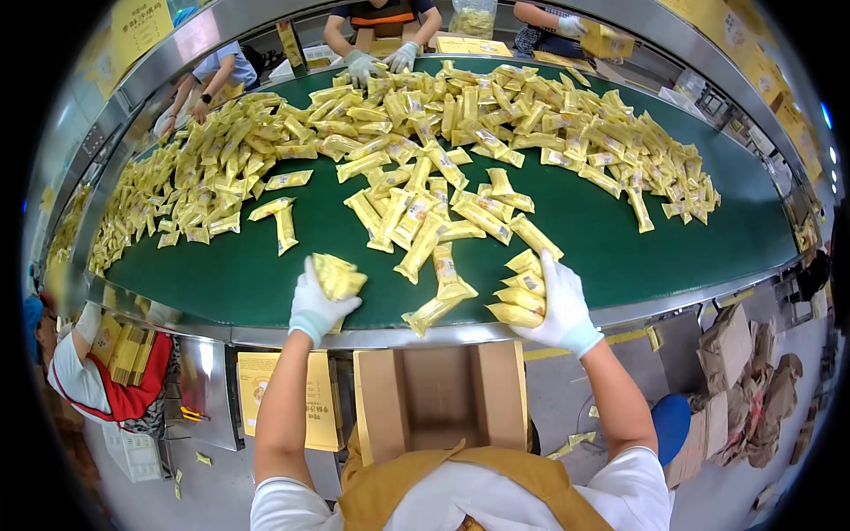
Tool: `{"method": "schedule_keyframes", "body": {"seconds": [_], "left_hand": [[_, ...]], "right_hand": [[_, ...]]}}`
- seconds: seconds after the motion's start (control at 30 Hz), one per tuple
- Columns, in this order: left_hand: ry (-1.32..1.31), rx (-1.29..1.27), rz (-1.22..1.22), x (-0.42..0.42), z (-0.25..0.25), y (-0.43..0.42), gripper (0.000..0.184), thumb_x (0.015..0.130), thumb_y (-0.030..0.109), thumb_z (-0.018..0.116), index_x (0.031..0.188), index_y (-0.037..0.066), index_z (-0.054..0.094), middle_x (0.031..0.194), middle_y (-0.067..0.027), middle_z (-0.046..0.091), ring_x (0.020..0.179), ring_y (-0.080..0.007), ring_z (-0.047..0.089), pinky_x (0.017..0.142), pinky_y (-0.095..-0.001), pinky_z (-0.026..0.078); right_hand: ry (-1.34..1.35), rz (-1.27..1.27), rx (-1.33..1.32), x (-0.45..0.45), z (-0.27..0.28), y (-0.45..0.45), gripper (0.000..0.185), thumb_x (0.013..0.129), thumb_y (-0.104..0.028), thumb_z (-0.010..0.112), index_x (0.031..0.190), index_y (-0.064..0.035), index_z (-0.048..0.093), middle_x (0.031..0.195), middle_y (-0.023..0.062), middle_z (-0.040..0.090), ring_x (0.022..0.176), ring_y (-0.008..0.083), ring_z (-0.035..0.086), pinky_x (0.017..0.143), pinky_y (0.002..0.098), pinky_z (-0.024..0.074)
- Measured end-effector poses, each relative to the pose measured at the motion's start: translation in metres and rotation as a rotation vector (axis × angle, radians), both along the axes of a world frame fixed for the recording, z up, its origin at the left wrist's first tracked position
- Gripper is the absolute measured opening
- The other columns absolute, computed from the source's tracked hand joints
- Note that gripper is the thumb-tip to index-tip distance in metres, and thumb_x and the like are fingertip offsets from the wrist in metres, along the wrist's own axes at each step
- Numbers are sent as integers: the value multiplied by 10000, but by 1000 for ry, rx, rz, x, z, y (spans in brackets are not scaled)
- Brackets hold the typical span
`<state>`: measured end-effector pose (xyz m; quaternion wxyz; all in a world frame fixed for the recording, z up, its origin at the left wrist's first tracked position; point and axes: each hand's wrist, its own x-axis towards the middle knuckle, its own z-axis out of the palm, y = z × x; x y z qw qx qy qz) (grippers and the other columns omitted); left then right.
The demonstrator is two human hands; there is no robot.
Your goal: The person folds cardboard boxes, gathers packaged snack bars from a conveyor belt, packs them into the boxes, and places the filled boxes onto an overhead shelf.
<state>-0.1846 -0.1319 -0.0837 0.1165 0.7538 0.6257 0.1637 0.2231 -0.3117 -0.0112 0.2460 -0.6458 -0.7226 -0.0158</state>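
My left hand (319, 303), in a white glove, is closed around a small bunch of yellow snack packets (337, 277) at the belt's near edge. On the other side, my gloved right hand (561, 308) grips a stack of several yellow packets (522, 292) lying side by side. Between my hands, loose packets (421, 243) lie on the green conveyor belt (567, 234), a few close to the metal edge. An open cardboard box (443, 398) stands below that edge, in front of my body, its brown inner walls showing.
A large heap of packets (478, 106) spreads over the far side of the belt. Gloved hands (381, 64) of a person opposite touch it. Another person in a red apron (133, 389) is at left. Yellow cartons (292, 398) and brown bags (753, 380) stand below the belt.
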Motion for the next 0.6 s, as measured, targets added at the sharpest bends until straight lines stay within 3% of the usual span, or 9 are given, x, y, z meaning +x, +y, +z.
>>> {"method": "schedule_keyframes", "body": {"seconds": [0.07,0.1,0.27,0.33,0.37,0.43,0.47,0.53,0.6], "left_hand": [[-910,-260,-93,-8,14,-7,884,757,390,829,1433,12,403,1166,-127,628,972,-252,651,891,-350,544],[-1097,-495,-55,-28,9,-5,626,843,306,756,1333,24,486,1105,-70,653,955,-190,648,895,-309,541],[-1865,-614,-290,4,83,-88,950,868,620,648,1541,51,293,1433,-211,490,1331,-380,495,1090,-530,451],[-1936,-726,-417,20,102,-108,1091,788,710,682,1561,68,255,1461,-208,461,1344,-392,480,1104,-543,432],[-1904,-732,-416,30,118,-118,1188,721,753,710,1564,65,234,1417,-194,476,1303,-376,500,1073,-549,448],[-1883,-792,-471,47,130,-133,1284,643,763,776,1562,60,222,1338,-160,505,1244,-349,528,1042,-537,467],[-1925,-859,-571,55,128,-136,1230,669,719,788,1567,94,226,1337,-145,506,1237,-333,534,1024,-524,482],[-1713,-976,-415,62,134,-143,1045,795,647,726,1568,140,238,1315,-135,528,1218,-317,549,999,-503,503],[-1363,-728,-635,69,125,-146,942,853,492,702,1566,106,224,1282,-146,558,1170,-316,575,998,-448,504]], "right_hand": [[10,33,99,-7,21,-18,1196,603,-418,871,1492,92,255,1206,242,541,1084,408,543,950,490,424],[16,53,94,-12,37,-26,1197,594,-388,883,1491,98,257,1219,249,538,1085,414,540,950,488,428],[153,325,-137,-48,97,-44,1173,568,-393,895,1481,73,326,1206,239,555,1101,415,554,980,472,431],[9,412,-356,-73,111,-45,1092,596,-424,863,1445,66,382,1120,202,565,1055,387,560,925,448,442],[-141,456,-355,-89,107,-45,912,701,-400,785,1411,53,435,1039,164,566,995,345,568,866,424,437],[-656,481,-396,-121,82,-51,735,798,-307,696,1412,22,462,1046,126,580,970,294,576,835,424,417],[-817,482,-368,-137,56,-53,696,816,-282,676,1414,9,470,1060,114,585,977,278,576,831,428,409],[-803,561,-640,-168,37,-49,579,896,-259,599,1422,-44,491,1068,76,608,995,262,594,891,443,415],[-831,663,-685,-178,47,-51,517,920,-279,580,1406,-113,517,1147,68,625,1037,262,609,892,440,412]]}}
